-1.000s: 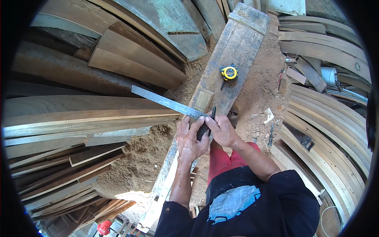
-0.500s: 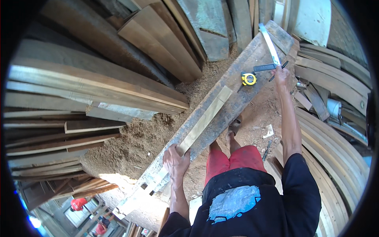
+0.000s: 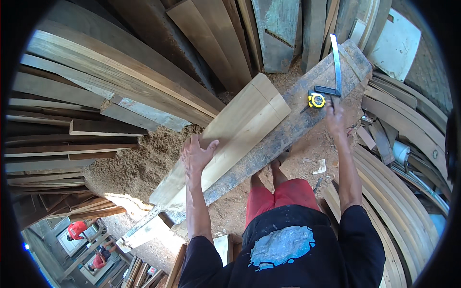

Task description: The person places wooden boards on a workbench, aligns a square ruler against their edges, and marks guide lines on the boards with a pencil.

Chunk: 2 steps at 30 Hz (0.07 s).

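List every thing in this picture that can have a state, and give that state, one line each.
Pale board: tilted up on the long beam, left hand gripping its edge.
Long beam: lying flat, sawdust-stained.
Tape measure: on the beam, closed.
Metal square: flat on the beam.
Left hand: holding board.
Right hand: by the square.

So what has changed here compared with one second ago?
The right hand carried the metal square from the board's near part to its far end. The left hand now lifts the pale board on edge. The tape measure stayed on the heavy plank.
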### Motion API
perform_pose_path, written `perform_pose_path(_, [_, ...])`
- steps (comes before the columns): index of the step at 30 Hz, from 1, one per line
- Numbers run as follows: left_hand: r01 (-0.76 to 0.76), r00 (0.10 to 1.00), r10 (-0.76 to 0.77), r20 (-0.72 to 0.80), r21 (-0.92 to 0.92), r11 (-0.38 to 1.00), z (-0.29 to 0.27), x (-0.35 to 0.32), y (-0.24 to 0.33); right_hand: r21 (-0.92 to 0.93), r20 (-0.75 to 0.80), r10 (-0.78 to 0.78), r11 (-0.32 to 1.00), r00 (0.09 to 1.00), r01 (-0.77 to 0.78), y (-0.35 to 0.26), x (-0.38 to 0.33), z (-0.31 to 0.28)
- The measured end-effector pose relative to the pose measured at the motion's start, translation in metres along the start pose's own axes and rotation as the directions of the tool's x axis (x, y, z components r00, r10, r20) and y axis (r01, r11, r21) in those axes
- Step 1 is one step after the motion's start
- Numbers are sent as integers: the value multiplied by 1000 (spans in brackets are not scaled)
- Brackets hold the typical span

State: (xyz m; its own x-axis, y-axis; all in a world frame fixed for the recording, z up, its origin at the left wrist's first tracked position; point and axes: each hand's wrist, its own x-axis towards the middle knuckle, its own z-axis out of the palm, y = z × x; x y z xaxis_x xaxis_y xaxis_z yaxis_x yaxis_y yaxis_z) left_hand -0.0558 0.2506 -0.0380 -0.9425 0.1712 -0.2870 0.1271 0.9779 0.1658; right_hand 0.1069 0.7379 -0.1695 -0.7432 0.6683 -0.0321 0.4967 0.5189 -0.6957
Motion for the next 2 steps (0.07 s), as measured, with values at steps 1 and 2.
perform_pose_path(1, [-7, 1000, 7, -16, -16, 1000, 5, 6, -1, -30, 44, -38, 999, 998, 39, -5, -6, 8])
perform_pose_path(2, [29, 999, -28, 34, -25, 999, 9, 12, -4, -38, 45, -35, 999, 998, 36, -8, -8, 6])
